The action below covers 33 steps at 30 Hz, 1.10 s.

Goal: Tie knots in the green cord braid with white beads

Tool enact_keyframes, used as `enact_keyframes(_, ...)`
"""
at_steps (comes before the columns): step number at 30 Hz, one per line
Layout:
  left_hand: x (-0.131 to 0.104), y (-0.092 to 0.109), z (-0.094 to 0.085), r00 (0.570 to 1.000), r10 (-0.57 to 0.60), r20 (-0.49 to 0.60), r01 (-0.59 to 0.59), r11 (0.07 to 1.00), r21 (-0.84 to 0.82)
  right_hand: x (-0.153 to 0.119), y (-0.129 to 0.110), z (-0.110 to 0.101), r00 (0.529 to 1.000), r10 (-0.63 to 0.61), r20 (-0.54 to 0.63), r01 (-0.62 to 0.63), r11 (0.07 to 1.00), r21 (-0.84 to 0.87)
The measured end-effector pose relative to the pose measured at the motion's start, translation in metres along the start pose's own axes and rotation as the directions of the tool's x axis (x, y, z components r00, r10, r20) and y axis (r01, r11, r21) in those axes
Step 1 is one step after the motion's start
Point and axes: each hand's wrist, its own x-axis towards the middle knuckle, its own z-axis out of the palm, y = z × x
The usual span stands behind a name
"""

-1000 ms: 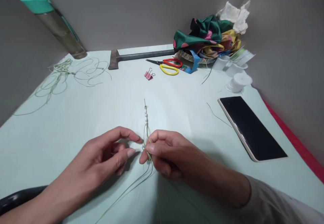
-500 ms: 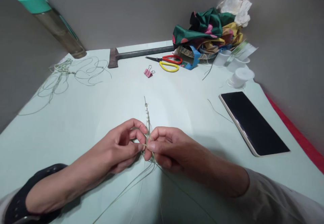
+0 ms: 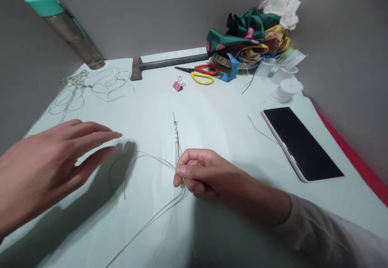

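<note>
My right hand [image 3: 200, 173] pinches several thin green cords [image 3: 156, 213] between thumb and forefinger, near the middle of the table. From the pinch a knotted strip [image 3: 176, 134] with small pale beads or knots runs up and away along the tabletop. Two loose cord ends [image 3: 151, 155] curve out to the left of the fingers, and others trail toward the near edge. Off to the left, my left hand [image 3: 69, 155] hovers above the table with its fingers stretched out, holding nothing. Where the cords pass inside the right hand is hidden.
A phone [image 3: 303, 144] lies at the right, below white spools [image 3: 287, 90]. Toward the back are scissors [image 3: 201, 74], a pink binder clip [image 3: 178, 84], a hammer [image 3: 169, 62] and bunched cloth [image 3: 251, 33]. Tangled cord [image 3: 77, 84] and a bottle [image 3: 71, 35] occupy the back left.
My left hand has let go of the cords and moved away to the left, its fingers straightening. Two cord ends now lie out leftward. My right hand keeps its pinch.
</note>
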Motion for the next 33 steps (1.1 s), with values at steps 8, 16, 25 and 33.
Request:
enact_keyframes(8, 0.006, 0.071, 0.055, 0.974, 0.031, 0.223, 0.064, 0.912, -0.405, 0.005, 0.003, 0.002, 0.999, -0.032, 0.014, 0.033, 0.999, -0.012)
enact_keyframes(16, 0.017, 0.091, 0.058, 0.937, -0.083, 0.34, 0.258, 0.819, -0.512, 0.006, 0.005, 0.004, 1.0, -0.011, -0.007, 0.011, 1.0, 0.0)
enact_keyframes(25, 0.021, 0.091, 0.065, 0.878, -0.151, 0.455, 0.425, 0.683, -0.594, 0.004, 0.003, 0.004, 1.0, -0.019, -0.003, 0.019, 0.999, -0.046)
enact_keyframes(33, 0.029, 0.077, 0.078, 0.743, -0.016, 0.669, 0.64, 0.309, -0.704, 0.003, 0.002, 0.007, 0.997, 0.02, -0.075, -0.024, 0.998, -0.065)
